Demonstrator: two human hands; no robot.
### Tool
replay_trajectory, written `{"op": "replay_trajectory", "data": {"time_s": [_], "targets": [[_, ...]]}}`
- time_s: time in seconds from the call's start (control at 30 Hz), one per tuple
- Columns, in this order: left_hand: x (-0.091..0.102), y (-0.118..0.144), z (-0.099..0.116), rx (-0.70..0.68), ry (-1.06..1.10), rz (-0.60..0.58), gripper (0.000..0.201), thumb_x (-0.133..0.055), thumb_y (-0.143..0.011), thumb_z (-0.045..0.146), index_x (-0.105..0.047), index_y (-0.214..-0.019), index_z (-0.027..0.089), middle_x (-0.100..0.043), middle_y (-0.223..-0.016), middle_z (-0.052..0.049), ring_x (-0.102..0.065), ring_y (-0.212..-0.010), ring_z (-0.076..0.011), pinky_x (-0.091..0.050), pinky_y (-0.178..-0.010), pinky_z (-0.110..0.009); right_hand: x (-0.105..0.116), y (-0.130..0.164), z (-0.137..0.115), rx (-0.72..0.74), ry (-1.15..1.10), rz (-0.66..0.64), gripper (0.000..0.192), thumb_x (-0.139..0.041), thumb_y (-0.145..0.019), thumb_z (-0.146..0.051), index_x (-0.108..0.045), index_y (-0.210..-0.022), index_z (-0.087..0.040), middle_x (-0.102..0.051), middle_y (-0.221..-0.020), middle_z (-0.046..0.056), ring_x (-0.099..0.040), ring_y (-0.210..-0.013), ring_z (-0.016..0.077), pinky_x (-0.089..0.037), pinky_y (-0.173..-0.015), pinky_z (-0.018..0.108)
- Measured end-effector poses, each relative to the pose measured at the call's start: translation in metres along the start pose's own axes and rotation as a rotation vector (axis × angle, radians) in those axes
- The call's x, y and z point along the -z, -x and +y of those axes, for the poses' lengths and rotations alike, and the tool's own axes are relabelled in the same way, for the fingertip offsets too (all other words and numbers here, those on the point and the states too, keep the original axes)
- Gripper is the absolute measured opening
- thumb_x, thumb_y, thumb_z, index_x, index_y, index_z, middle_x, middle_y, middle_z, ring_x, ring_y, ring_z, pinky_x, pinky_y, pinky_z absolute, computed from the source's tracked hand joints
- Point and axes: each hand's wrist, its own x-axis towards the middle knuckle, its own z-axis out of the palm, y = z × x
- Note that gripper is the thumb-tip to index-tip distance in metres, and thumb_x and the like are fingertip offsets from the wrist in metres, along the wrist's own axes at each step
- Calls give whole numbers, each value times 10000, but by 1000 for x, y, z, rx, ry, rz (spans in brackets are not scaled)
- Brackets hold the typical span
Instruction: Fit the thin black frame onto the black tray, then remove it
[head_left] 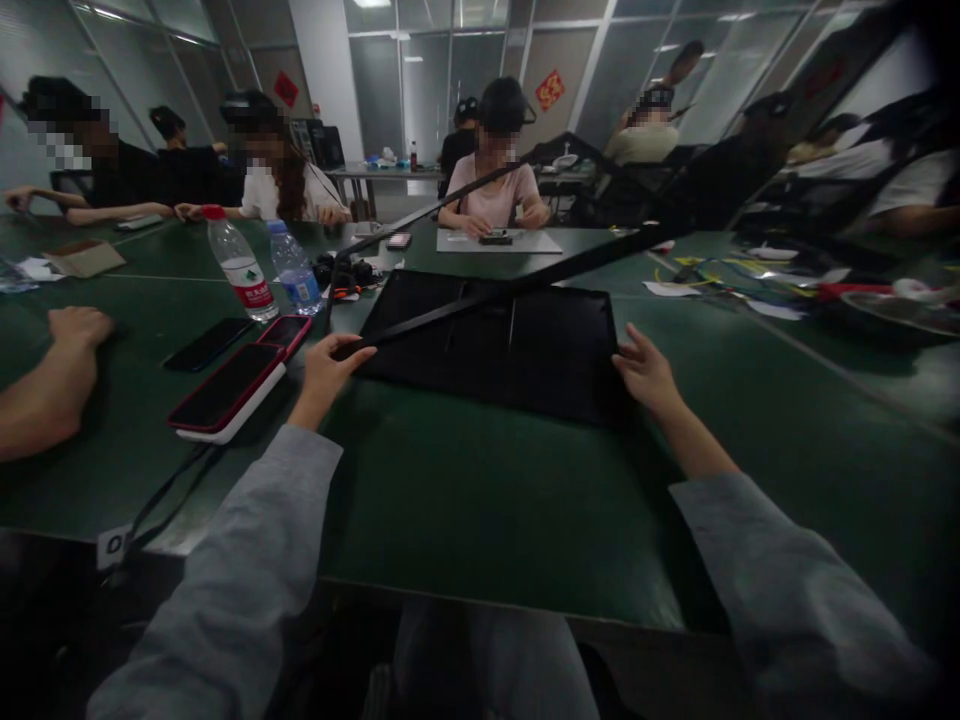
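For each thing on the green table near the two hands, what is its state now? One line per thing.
left hand: open, fingertips on the near left corner of the black tray
right hand: open, touching the tray's right edge
black tray: flat on the green table, long black straps lying across it
red-capped bottle: upright, capped
blue-capped bottle: upright, capped
phones: lying flat, screens dark

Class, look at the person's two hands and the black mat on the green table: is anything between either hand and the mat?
Nothing visible. The left hand and the right hand each touch the black mat.
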Motion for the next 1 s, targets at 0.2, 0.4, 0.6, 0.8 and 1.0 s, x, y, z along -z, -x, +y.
{"op": "replay_trajectory", "data": {"time_s": [0.2, 0.4, 0.6, 0.8, 1.0], "targets": [[1, 8, 8, -183, -259, -112, 352, -936, -708, 454, -800, -945, 233, -757, -1045, -69, -682, -1044, -289, -530, -987, -439, 27, 5, -48, -138, -344, -79, 588, -288, -1095, -568, -593, -1419, -185, -725, -1265, 212, -703, -1174, 305, -562, -1033, 536], [0, 12, 9, -234, -306, -210, 335, -928, -736, 463, -809, -955, 239, -763, -1038, -73, -683, -1042, -292, -520, -995, -451, 29, 10, -37, -40, -166, -151, 533, -555, -995, -506, -555, -1456, -238, -733, -1280, 147, -683, -1256, 306, -540, -1100, 540], [2, 10, -6, -241, -353, -287, 326, -923, -731, 466, -806, -943, 248, -783, -1042, -76, -708, -1024, -298, -507, -1002, -464, -3, 26, -14, 104, 233, 28, 592, -525, -921, -292, -505, -1504, -194, -664, -1412, 168, -607, -1378, 315, -423, -1235, 565], [4, 10, -8, -229, -352, -354, 343, -906, -734, 493, -798, -950, 249, -799, -1062, -83, -723, -1038, -306, -515, -1004, -471, 3, 44, -17, 128, 260, 79, 601, -501, -943, -272, -490, -1540, -204, -620, -1487, 173, -581, -1411, 329, -407, -1246, 573], [2, 11, -9, -199, -360, -413, 342, -904, -728, 520, -809, -934, 263, -815, -1086, -80, -736, -1065, -314, -507, -1033, -484, 2, 47, -9, 36, 262, 26, 595, -545, -906, -281, -543, -1493, -183, -680, -1392, 164, -621, -1352, 349, -442, -1212, 584]]}}
